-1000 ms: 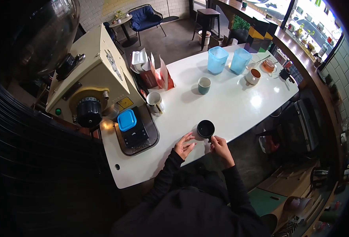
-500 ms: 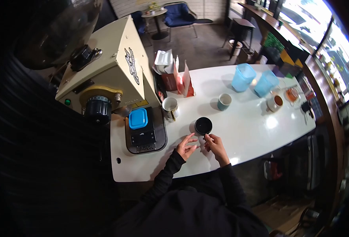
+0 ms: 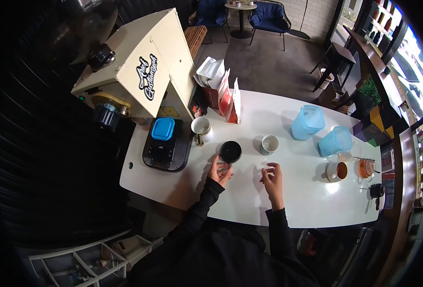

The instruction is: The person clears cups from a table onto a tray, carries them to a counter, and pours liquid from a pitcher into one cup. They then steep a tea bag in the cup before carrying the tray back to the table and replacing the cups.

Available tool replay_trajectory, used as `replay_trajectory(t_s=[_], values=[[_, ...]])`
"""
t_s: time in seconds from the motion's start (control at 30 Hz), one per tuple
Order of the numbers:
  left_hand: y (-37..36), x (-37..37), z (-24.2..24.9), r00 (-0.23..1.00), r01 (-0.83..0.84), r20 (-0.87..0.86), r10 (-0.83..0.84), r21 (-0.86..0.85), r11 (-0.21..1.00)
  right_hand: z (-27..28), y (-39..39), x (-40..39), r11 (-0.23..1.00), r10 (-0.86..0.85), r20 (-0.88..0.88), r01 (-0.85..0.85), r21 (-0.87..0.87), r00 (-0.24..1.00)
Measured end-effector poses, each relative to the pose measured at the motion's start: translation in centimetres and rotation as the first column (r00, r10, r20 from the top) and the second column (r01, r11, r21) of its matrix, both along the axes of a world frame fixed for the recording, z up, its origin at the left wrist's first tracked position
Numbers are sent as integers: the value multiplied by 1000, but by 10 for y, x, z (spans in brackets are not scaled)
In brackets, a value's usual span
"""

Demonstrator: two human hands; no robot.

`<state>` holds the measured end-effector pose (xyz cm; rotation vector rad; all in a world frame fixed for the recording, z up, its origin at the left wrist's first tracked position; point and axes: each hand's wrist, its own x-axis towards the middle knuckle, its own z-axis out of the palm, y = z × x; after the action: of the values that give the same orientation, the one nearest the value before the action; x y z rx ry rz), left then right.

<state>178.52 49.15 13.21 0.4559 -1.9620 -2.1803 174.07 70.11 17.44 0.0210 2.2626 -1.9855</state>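
A round black cup point(image 3: 230, 151) stands upright on the white table point(image 3: 249, 201). My left hand point(image 3: 220, 172) is at the cup's near left side, fingers spread and the fingertips at or close to its rim; I cannot tell how firmly they touch. To the right, my right hand point(image 3: 272, 179) hovers over the table with its fingers bent and apart, holding nothing. Just beyond it stands a pale cup point(image 3: 269, 144). A white mug point(image 3: 201, 126) with a gold-coloured handle is left of the black cup.
At the left stand a cream grinder point(image 3: 144, 62) and a scale with a blue lid point(image 3: 163, 128). Paper bags point(image 3: 226, 103) are behind. Blue containers point(image 3: 308, 123), a white cup point(image 3: 336, 171), a glass vessel point(image 3: 365, 168) and a black item point(image 3: 377, 191) stand right.
The view has turned right. My right hand has let go of the black cup's handle and moved away to the right. My left hand has come up beside the cup.
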Motion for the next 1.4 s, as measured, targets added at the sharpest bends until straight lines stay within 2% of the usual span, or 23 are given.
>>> replay_trajectory(t_s=[0.07,0.17,0.2,0.27,0.43,0.5,0.53,0.6,0.73,0.8,1.0,1.07,1.13,1.2,1.23,1.3,1.37,1.4], values=[[5,-4,-2,999,-33,-4,33,1,999,-2,13,-14,1000,-12,9,12,20,1000],[10,-9,-4,996,-79,-40,83,89,993,-11,18,-41,981,-50,-190,83,174,981],[12,-11,-4,996,-81,-35,84,84,993,-12,18,-48,982,-50,-184,81,169,982],[11,-17,1,996,-80,-28,81,31,996,-8,15,-64,986,-46,-285,90,142,958],[4,-31,13,1000,-19,18,19,9,1000,-2,4,-78,991,0,-192,26,130,981],[3,-39,14,1000,-3,17,2,29,1000,-20,2,-85,982,49,-341,16,186,939],[3,-42,12,1000,4,2,-4,7,1000,-13,3,-84,981,46,-344,22,191,938],[2,-45,8,1000,13,-11,-13,-14,1000,-2,3,-81,993,67,-181,-48,104,981],[-1,-51,6,1000,22,-18,-22,7,1000,-8,3,-83,987,69,-198,-38,155,978],[-1,-54,4,999,21,-31,-21,19,1000,-17,6,-81,981,52,-302,8,194,952],[0,-57,3,999,43,-37,-39,122,992,-18,22,-67,975,74,-255,-17,221,964],[-2,-53,12,999,16,-34,-17,-9,1000,-23,24,-67,974,69,-292,-1,226,954],[-7,-45,22,999,-35,-26,36,37,999,-23,26,-66,973,72,-328,5,229,942],[-22,-36,29,979,-201,-49,196,-156,967,-17,25,-64,972,85,-244,-27,232,966],[-26,-35,31,950,-299,-137,280,-143,944,-11,24,-63,972,91,-241,-35,231,966],[-42,-32,36,913,-392,-183,364,-151,907,0,20,-61,992,33,-77,-23,121,997],[-54,-33,47,855,-481,-320,408,-197,854,7,17,-59,993,29,-75,-20,117,997],[-59,-31,51,855,-482,-321,408,-195,854,8,17,-58,993,14,-74,-6,114,997]])
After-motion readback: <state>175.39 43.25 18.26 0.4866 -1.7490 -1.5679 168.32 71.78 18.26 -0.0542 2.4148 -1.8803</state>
